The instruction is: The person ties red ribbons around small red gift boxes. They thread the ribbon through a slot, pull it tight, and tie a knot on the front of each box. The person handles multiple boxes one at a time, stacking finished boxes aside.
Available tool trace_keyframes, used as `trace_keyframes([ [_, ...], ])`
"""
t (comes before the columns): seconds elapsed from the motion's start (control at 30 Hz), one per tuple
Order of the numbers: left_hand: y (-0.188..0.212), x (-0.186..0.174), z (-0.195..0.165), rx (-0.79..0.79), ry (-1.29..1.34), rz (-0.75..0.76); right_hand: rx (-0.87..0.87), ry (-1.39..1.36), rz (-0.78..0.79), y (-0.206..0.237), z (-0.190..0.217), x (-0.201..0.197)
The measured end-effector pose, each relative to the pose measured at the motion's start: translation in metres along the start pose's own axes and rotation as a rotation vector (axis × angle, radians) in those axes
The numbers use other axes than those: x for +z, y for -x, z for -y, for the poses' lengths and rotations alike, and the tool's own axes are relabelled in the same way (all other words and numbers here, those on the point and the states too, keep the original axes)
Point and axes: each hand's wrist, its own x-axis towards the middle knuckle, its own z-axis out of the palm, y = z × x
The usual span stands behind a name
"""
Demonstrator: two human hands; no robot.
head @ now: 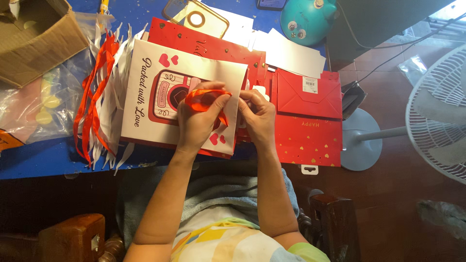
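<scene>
Fingers (213,99) of the left hand (196,123) are clenched on an orange-red ribbon (206,97), its loop arching over the knuckles at the centre of the frame. The right hand (257,119), touching the left, curls its fingers down at the edge of a white gift bag (145,111); whether they pinch the ribbon or the bag's edge cannot be told. The white bag, printed with hearts and a pink camera motif, lies flat under both hands on a blue desk (43,160). Beneath and right of it lie red gift bags (308,121) with gold hearts. A bundle of red and white ribbons (99,97) fans out at centre left, just beside the white bag. A cardboard box (34,43) sits at upper left, a teal rounded object (306,19) at top centre, and a white floor fan (437,116) at the right edge.
</scene>
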Motion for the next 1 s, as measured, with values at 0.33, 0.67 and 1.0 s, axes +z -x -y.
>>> trace_keyframes([
  [0.33,-0.002,0.004,0.003,0.302,-0.361,-0.078,0.024,-0.017,0.009,-0.002,-0.001,-0.003],
  [0.67,-0.003,0.003,0.016,0.05,-0.082,-0.084,0.073,-0.019,-0.017,-0.003,0.001,-0.001],
  [1.0,-0.001,0.003,0.002,0.143,-0.175,-0.047,0.043,-0.031,0.004,-0.004,-0.001,0.0],
])
